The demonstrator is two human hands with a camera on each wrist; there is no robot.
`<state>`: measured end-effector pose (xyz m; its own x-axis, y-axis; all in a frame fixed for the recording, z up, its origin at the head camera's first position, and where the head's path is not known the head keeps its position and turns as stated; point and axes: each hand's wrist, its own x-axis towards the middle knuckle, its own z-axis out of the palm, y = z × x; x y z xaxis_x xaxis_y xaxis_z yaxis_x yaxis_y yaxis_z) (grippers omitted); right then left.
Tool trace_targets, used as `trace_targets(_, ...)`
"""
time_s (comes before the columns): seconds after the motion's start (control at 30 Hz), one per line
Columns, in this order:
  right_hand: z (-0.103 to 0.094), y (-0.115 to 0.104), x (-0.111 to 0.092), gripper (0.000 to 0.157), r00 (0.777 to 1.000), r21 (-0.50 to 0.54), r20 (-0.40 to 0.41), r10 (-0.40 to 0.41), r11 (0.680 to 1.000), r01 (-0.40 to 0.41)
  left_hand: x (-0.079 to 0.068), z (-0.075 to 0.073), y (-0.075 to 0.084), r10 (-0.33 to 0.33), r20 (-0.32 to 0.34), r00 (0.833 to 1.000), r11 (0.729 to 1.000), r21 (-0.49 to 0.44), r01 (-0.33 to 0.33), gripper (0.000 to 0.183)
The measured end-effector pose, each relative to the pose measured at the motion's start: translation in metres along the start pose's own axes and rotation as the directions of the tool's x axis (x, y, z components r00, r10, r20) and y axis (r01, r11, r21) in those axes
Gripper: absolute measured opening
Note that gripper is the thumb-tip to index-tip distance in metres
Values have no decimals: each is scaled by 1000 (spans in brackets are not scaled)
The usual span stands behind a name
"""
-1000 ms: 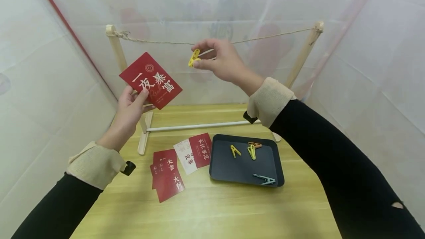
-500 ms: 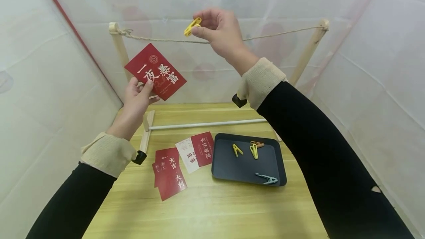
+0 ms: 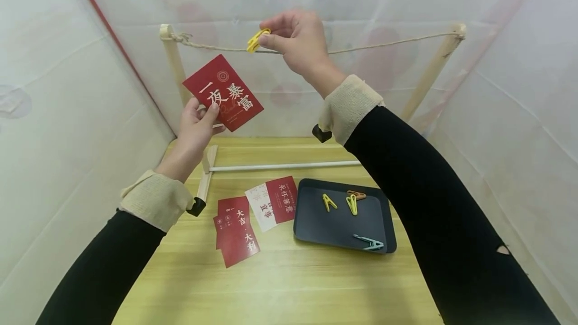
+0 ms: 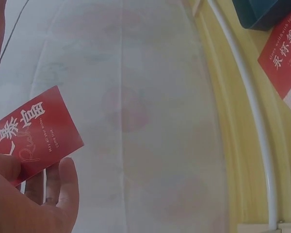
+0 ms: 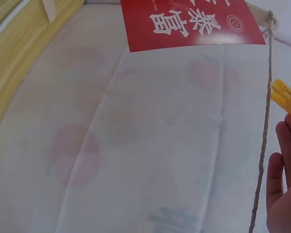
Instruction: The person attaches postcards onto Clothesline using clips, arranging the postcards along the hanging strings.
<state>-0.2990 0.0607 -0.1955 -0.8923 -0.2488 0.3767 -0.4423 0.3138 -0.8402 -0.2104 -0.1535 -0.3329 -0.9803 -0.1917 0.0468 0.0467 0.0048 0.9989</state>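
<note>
one red card (image 3: pixel 228 94) is in the left hand (image 3: pixel 196 127), pinched by its lower left edge between thumb and fingers, tilted in the air below the string (image 3: pixel 384 45) and apart from it. it should be light and fairly stiff, perhaps a little slippery on its smooth face, and a hard squeeze could crease it; an edge is the place to take hold. one yellow clip (image 3: pixel 256 40) is pinched between the thumb and fingers of the right hand (image 3: pixel 302 41), right by the string; i cannot tell whether the two touch. it looks like hard, light plastic, probably springy, best held by its handle ends.

four more clips (image 3: pixel 329 202) lie in one dark tray (image 3: pixel 331 229): two yellow, one orange, one blue-green. left of it on the table (image 3: pixel 289 285), one red card overlaps one white card (image 3: pixel 259 195); beyond them sit at least two overlapping red cards (image 3: pixel 241 247), the exact number hidden. two wooden posts (image 3: pixel 429 74) carry the string.
</note>
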Motion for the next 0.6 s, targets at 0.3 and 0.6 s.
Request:
trace_targets(0.3,6,-2,-2,18,999,28,34,37,999,-38,1,3,0,-11,-7,1000,1000,20,11,34)
trace_targets(0.6,13,-8,-1,18,998,31,44,42,999,-44,3,7,-1,-27,14,1000,1000,6,27,34)
